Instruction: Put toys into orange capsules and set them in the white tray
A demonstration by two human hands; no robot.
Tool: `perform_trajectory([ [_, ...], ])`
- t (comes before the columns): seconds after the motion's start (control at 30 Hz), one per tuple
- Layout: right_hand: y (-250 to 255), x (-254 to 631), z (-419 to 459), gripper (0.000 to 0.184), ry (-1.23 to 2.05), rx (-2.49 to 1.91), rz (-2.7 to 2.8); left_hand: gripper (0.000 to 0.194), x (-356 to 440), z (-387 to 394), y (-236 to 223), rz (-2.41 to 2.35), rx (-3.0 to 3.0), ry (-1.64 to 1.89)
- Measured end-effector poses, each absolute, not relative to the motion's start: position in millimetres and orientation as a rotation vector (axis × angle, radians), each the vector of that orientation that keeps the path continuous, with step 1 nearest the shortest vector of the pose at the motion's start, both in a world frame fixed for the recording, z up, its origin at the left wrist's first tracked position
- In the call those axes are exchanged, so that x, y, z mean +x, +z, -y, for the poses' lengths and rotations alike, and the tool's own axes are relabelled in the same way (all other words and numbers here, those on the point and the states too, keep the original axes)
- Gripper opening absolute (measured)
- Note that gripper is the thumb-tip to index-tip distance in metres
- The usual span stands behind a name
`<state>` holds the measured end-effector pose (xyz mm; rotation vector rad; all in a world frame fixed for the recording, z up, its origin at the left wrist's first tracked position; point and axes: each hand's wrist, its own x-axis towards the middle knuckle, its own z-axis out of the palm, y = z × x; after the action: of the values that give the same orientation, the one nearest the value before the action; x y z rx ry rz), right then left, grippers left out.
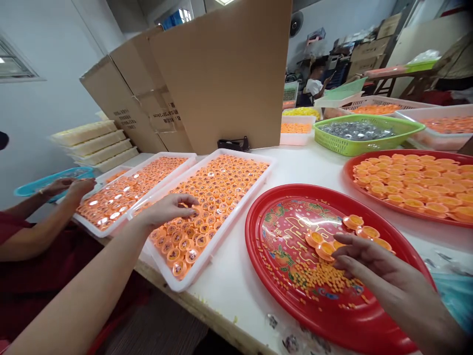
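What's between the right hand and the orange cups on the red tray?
Nothing visible. The right hand is right at the orange cups on the red tray, with no gap showing. Loose orange bits lie beside them, not in the way.

Head-worn camera, facing forward and down, close above the left hand [172, 209], right hand [364, 261], white worktable [229, 291]

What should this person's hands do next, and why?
Probably the right hand should pick up one of the orange cups on the red tray, since its fingers are right beside them, while the left hand is already over the packed rows in the white tray.
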<state>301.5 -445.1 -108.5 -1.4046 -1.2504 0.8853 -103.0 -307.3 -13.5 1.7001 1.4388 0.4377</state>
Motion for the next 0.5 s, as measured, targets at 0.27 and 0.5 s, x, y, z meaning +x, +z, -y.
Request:
perform_trajectory([
  [0.27, -106, 301, 441, 0.049, 0.866, -1.410, 1.226, 0.030, -117, 303, -34, -1.302, 1.818, 0.050],
  [0.5, -100, 304, 444, 0.051, 0.889, -1.381, 1.162, 0.034, -117, 308, -25, -1.347, 1.944, -0.041],
])
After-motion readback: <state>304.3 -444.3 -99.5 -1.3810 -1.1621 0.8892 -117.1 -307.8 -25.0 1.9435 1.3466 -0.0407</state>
